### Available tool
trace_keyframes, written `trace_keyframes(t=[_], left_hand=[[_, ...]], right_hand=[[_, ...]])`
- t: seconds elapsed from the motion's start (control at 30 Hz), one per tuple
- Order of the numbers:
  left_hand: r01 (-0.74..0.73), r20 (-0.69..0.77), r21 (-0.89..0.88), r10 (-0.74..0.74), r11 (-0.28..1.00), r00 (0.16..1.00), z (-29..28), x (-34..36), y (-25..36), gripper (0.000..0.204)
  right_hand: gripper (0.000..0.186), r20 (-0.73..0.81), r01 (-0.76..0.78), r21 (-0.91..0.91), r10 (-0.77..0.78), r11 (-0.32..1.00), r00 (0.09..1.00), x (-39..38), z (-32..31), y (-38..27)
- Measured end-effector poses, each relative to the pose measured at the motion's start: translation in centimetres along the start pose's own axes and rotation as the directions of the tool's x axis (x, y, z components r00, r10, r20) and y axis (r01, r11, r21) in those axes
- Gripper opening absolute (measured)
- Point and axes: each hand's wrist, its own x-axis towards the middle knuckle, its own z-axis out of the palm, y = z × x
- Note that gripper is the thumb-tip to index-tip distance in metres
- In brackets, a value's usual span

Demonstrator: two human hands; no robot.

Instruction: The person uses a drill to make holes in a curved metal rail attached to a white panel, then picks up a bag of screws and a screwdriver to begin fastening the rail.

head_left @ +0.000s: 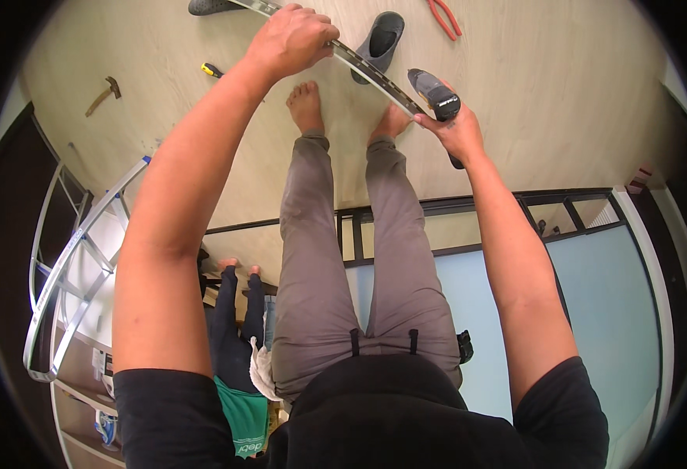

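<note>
Pale wood-look floor (546, 94) fills the upper view, meeting a dark-framed, light-blue panel (609, 273) at lower right, with a metal ladder (73, 241) leaning into the left side. Next in size comes a long, narrow strip (367, 70), dark along one face and whitish along its edge, held out in front of the person and slanting from the top edge down to the right. The left hand (289, 39) is curled round its upper part. A dark clog (380, 48) lies on the floor beyond the strip. At the lower end, the right hand (459, 134) is wrapped around a cordless drill (435, 95), its thumb seemingly pressed to the strip; the far fingers are hidden. Smaller tools lie apart: a hammer (101, 102), red-handled pliers (439, 19) and a yellow-and-black tool (212, 70). The step in hand looks like handling and positioning the strip; any next move would call for the left hand bearing it steadily before the right frees the drill.
</note>
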Motion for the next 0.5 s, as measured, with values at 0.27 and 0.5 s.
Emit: trace_keyframes(t=[0.27,0.5], left_hand=[[-0.039,-0.055,-0.079,0.034,0.996,0.998,-0.6,-0.9,-0.5,0.014],[-0.029,-0.052,0.057,0.032,0.998,0.998,-1.1,-1.7,0.2,0.027]], right_hand=[[0.100,0.028,0.098,-0.191,-0.095,0.977,0.995,3.0,0.2,-3.3],[0.097,0.098,0.193,-0.264,-0.173,0.945,0.980,5.8,1.9,-5.6]])
